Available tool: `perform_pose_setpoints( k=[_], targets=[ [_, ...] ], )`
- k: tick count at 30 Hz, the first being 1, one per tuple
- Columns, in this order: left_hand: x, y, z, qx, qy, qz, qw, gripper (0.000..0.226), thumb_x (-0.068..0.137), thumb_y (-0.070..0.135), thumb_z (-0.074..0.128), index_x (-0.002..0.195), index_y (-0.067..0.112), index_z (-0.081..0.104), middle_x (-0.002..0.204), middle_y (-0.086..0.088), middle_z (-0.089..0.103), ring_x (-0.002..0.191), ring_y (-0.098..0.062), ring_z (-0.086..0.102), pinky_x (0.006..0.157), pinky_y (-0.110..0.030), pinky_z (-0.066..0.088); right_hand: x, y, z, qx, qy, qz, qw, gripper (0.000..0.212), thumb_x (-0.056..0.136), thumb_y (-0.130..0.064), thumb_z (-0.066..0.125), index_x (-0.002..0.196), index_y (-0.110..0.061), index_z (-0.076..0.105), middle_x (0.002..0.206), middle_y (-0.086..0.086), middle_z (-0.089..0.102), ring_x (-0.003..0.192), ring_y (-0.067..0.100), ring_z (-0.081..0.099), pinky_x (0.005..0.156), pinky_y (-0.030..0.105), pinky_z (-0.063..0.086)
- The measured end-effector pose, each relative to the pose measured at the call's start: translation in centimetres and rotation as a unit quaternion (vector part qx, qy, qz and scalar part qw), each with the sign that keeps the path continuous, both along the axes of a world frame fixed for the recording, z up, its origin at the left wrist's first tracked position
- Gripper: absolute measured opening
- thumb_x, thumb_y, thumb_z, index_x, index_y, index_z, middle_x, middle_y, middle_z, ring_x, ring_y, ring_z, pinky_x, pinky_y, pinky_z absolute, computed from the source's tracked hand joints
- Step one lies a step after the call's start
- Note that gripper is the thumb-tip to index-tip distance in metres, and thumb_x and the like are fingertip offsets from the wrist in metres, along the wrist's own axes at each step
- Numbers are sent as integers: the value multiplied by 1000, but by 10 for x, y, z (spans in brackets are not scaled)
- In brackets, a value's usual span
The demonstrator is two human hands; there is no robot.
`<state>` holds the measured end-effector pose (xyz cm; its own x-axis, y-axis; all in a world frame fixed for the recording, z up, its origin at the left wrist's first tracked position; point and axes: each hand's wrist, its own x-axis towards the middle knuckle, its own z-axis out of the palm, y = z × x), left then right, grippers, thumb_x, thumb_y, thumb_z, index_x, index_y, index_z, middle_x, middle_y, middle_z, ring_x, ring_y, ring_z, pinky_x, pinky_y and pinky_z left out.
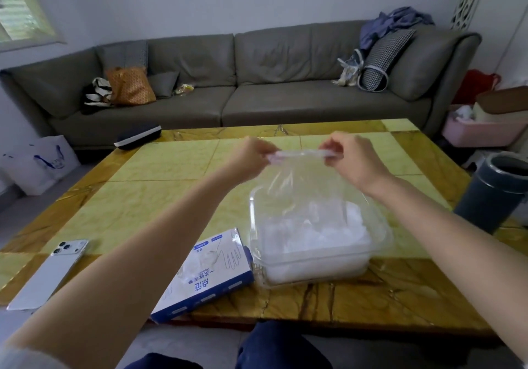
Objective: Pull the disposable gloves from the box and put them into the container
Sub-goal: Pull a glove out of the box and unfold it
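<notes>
A clear disposable glove (300, 168) hangs stretched between the two hands in the middle of the frame, its top edge pulled taut and its thin film drooping toward the container (380, 227) just below. The left hand (251, 157) pinches one end of that edge with curled fingers, and the right hand (351, 157) pinches the other end the same way. Both hands are raised above the bench (143, 197).

The container is a clear plastic tub at lower centre-right of the frame, with a heap of pale crumpled gloves (314, 234) already lying in it. Just to its left, touching or nearly touching its near corner, the blue-and-white glove box (208, 277) lies flat, partly hidden by the left forearm.

Toward the lower left a silver phone (48, 274) lies face down on the bench. A dark case (137, 140) sits at the far-left corner. A dark cylindrical vessel (491, 194) stands at the right edge of the frame. A grey sofa (257, 83) runs across the upper half.
</notes>
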<state>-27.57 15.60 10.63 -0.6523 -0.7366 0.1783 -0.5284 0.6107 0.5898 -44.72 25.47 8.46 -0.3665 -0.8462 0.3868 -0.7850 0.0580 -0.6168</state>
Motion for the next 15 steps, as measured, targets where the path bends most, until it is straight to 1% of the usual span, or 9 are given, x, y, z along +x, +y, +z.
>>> perform_pose_setpoints(
  k=[2, 4, 6, 7, 9, 12, 14, 15],
  targets=[
    [-8, 1, 9, -66, 107, 12, 992, 17, 86, 3, 62, 100, 4, 72, 91, -4, 68, 78, -8, 57, 68, -11, 42, -3, 2, 12, -141, 59, -21, 988, 15, 85, 5, 58, 93, -6, 64, 87, 1, 61, 82, 15, 56, 74, 26, 47],
    [-8, 3, 14, -100, 195, 17, 976, 13, 82, 2, 65, 91, 9, 71, 93, 1, 68, 80, 1, 57, 72, -1, 40, -4, 9, 20, -248, 122, -28, 961, 13, 85, 7, 56, 89, -4, 63, 85, 4, 60, 82, 15, 53, 74, 20, 42],
    [-3, 7, 9, -125, 229, 7, 965, 15, 78, -2, 68, 80, 13, 67, 96, 3, 64, 86, 4, 55, 78, 0, 37, -2, 18, 20, -291, 167, -27, 942, 14, 83, 10, 55, 87, -1, 61, 84, 7, 60, 83, 15, 50, 74, 15, 36],
    [1, 8, 2, -139, 227, -3, 964, 18, 76, -4, 69, 76, 13, 65, 97, 3, 62, 89, 1, 55, 81, -3, 37, -2, 22, 15, -294, 187, -15, 937, 14, 82, 12, 55, 86, -1, 61, 83, 8, 59, 83, 15, 49, 75, 14, 35],
    [10, 10, -17, -153, 175, -22, 972, 23, 74, -5, 69, 70, 16, 61, 100, 2, 60, 96, -8, 53, 88, -16, 36, -2, 29, -3, -257, 223, 22, 940, 15, 81, 13, 58, 85, -2, 61, 81, 7, 59, 82, 17, 50, 73, 19, 38],
    [23, 10, -52, -149, 26, -46, 987, 20, 81, 5, 68, 74, 23, 62, 108, 5, 59, 108, -11, 48, 101, -31, 34, -1, 36, -37, -131, 237, 68, 960, 17, 80, 9, 63, 87, -7, 64, 85, 2, 62, 81, 20, 58, 64, 29, 49],
    [25, 10, -68, -136, -51, -71, 987, 15, 84, 10, 66, 80, 25, 65, 114, 6, 57, 115, -11, 45, 107, -35, 29, -1, 39, -55, -62, 222, 81, 970, 15, 81, 6, 64, 87, -8, 65, 85, 1, 63, 81, 20, 61, 59, 30, 51],
    [25, 12, -73, -134, -82, -80, 984, 14, 86, 11, 64, 84, 25, 67, 117, 6, 57, 119, -12, 42, 108, -33, 25, 0, 39, -62, -29, 214, 86, 973, 14, 82, 4, 63, 88, -9, 66, 86, 0, 63, 83, 21, 61, 60, 31, 51]
  ],
)
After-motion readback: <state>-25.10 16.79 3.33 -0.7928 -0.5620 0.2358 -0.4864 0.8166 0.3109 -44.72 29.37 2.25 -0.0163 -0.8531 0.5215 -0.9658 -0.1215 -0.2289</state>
